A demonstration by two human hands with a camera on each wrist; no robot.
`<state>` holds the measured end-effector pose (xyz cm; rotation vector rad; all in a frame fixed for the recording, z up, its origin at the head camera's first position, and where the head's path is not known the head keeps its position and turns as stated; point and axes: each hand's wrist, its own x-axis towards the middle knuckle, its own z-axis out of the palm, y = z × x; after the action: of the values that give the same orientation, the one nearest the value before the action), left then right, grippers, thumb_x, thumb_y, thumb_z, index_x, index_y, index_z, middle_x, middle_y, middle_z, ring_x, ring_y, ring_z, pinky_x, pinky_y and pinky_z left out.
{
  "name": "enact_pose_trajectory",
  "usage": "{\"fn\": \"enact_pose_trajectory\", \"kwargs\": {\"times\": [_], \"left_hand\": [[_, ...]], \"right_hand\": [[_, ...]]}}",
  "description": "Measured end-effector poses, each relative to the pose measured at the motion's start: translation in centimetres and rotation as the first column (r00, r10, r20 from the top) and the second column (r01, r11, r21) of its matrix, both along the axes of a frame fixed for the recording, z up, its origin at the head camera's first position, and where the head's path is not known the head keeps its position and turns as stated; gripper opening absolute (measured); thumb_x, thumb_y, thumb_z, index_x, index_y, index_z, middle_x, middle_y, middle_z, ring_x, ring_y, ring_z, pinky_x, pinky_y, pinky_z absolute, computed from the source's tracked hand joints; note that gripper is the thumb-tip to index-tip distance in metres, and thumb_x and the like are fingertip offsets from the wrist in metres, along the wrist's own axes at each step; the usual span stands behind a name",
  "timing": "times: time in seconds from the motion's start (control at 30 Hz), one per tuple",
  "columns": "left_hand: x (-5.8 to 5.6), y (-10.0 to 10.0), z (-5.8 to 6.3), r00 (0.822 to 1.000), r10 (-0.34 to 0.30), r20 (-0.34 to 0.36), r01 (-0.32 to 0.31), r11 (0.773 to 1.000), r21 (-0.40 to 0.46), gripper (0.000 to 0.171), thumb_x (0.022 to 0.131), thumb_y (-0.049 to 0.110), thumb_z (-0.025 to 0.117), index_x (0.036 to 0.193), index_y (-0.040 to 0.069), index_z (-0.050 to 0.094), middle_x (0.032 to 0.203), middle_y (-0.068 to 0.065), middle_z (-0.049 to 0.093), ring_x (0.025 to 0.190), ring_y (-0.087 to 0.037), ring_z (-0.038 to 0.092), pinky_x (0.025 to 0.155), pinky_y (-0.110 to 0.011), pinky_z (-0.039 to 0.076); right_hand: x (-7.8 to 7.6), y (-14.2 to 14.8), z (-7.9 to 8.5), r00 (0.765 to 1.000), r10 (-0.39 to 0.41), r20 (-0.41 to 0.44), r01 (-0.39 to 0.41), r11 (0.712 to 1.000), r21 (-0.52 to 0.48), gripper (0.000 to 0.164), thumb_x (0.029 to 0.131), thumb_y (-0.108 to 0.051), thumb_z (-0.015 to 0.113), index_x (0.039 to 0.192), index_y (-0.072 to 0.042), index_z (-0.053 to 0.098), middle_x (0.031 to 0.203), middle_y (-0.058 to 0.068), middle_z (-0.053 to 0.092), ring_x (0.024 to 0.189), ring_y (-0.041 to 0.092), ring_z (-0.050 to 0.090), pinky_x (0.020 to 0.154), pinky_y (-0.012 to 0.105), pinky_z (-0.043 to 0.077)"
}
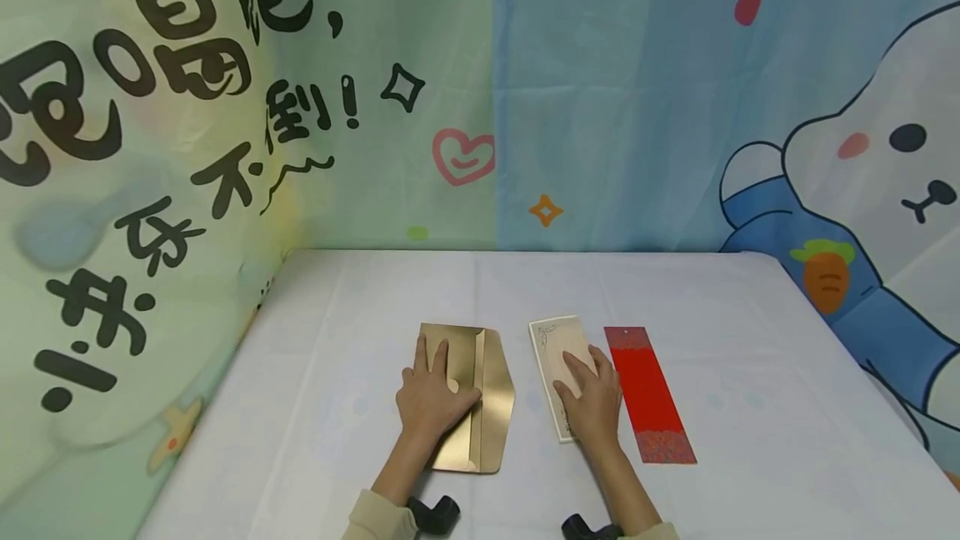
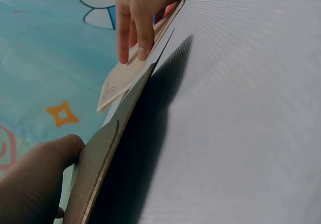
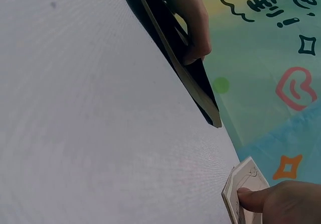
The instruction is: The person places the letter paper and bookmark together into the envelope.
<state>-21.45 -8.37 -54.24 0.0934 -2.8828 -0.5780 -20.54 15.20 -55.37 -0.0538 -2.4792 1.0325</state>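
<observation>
Head view: the left hand (image 1: 435, 402) rests on a gold envelope (image 1: 493, 407), fingers spread apart and thumb reaching across to the flap fold; the flap lies turned out to the right. The right hand (image 1: 596, 411) is over a cream card (image 1: 555, 357), on the worktop (image 1: 375, 307) between the envelope and a red strip (image 1: 651, 394); its fingers are apart too, touching the card — whether they press or pinch, I cannot tell. My reading of the step: steadying the envelope while taking hold of the card; the next move seems to call for thumb and fingers closing on the card's edges — gently, lest it slip or bend.
</observation>
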Motion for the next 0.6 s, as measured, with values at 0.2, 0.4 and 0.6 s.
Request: {"fn": "enact_pose_trajectory", "kwargs": {"times": [0.2, 0.4, 0.6], "left_hand": [[-0.01, 0.07, -0.05, 1.000, 0.003, 0.004, -0.003, 1.000, -0.001, 0.091, 0.058, 0.057, 0.060, 0.141, 0.025, 0.039, 0.152, -0.008, 0.018, 0.081, -0.029, 0.047, 0.042, -0.031, 0.031], [-0.01, 0.07, -0.03, 1.000, 0.005, 0.011, -0.005, 1.000, -0.005, 0.092, 0.058, 0.058, 0.060, 0.141, 0.025, 0.039, 0.152, -0.008, 0.017, 0.081, -0.029, 0.047, 0.042, -0.031, 0.030], [0.11, 0.09, 0.05, 1.000, -0.001, 0.015, 0.001, 1.000, 0.000, 0.092, 0.059, 0.058, 0.060, 0.141, 0.024, 0.039, 0.152, -0.008, 0.017, 0.082, -0.030, 0.047, 0.042, -0.031, 0.030]], "right_hand": [[-0.03, 0.07, 0.16, 1.000, 0.006, 0.000, -0.006, 1.000, 0.008, 0.049, 0.071, -0.006, 0.077, 0.118, -0.006, 0.064, 0.136, 0.019, 0.038, 0.115, 0.036, 0.036, 0.085, 0.051, 0.038], [-0.18, 0.09, 0.07, 1.000, 0.006, -0.006, -0.006, 1.000, 0.005, 0.049, 0.071, -0.007, 0.077, 0.118, -0.006, 0.064, 0.136, 0.018, 0.038, 0.114, 0.035, 0.036, 0.083, 0.049, 0.042], [-0.12, 0.10, 0.21, 1.000, -0.023, -0.005, 0.022, 0.999, -0.025, 0.050, 0.069, -0.004, 0.078, 0.117, -0.006, 0.064, 0.130, 0.021, 0.041, 0.111, 0.036, 0.037, 0.081, 0.049, 0.043]]}}
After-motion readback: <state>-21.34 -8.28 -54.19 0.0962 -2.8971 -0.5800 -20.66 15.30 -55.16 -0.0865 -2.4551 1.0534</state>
